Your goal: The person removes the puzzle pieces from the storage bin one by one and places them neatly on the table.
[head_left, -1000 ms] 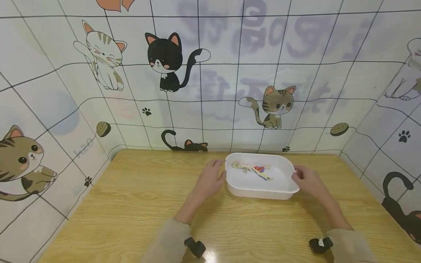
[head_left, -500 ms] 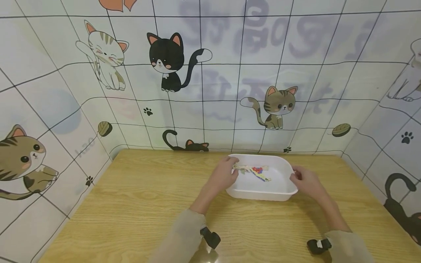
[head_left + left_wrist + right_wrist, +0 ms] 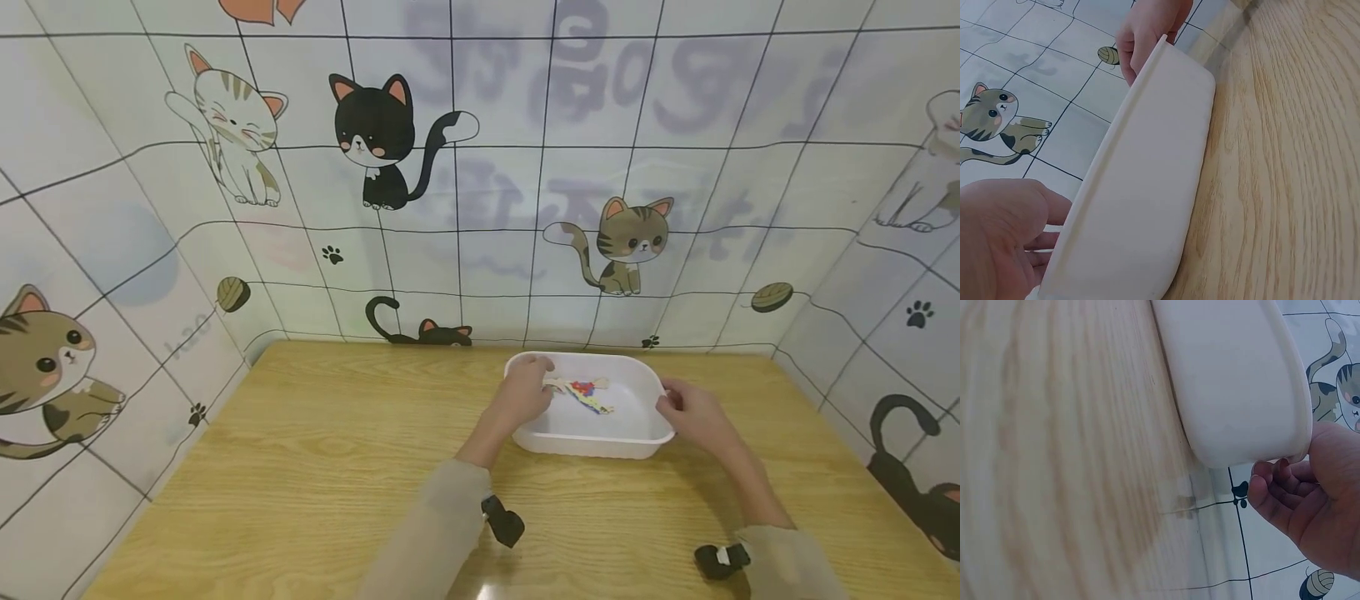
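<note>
A white plastic tub with rounded corners stands on the table. Inside lie thin, patterned pieces in cream, red, yellow and blue; their exact kind is too small to tell. My left hand reaches over the tub's left rim, thumb and fingers apart, around the left end of these pieces. Whether it touches them is hidden in the left wrist view, where the tub wall blocks the fingertips. My right hand pinches the rim at the tub's right end, fingers curled beneath it and thumb over the edge.
The wooden table extends to the left and in front of the tub. Behind it rises a white wall with a grid and cat drawings, with side panels left and right. Black straps sit at both sleeves.
My left hand has moved right, from beside the tub to over its left rim and in above the pieces. The right hand keeps its hold; the tub has shifted slightly left.
</note>
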`<state>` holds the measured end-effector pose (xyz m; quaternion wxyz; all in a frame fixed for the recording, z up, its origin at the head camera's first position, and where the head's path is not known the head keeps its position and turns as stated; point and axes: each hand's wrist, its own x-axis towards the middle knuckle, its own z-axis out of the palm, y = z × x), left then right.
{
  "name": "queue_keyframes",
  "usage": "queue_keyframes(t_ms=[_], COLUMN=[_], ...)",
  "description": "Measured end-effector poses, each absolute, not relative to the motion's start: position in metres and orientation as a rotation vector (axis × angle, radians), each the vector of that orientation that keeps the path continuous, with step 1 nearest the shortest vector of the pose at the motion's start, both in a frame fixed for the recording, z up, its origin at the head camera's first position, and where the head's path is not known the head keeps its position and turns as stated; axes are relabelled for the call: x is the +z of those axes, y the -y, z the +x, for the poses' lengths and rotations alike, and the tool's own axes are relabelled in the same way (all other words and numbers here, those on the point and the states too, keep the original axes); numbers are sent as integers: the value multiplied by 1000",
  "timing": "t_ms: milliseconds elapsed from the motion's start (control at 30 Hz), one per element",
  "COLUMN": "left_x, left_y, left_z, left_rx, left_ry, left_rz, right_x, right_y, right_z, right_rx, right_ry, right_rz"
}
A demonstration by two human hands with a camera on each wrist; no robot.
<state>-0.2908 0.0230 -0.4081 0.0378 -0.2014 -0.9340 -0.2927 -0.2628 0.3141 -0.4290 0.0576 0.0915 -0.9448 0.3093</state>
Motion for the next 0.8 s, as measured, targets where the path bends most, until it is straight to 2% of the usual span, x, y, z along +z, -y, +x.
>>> queue_keyframes(t_ms=[800], left_x=[-415], left_y=[-41], left_z=[-311], left_rx=[-875], left_ry=[2971], left_rz=[-409], right_x=[-431], right_y=[-314], right_z=[-262], right_rx=[959], right_ry=[2856], right_rz=[278])
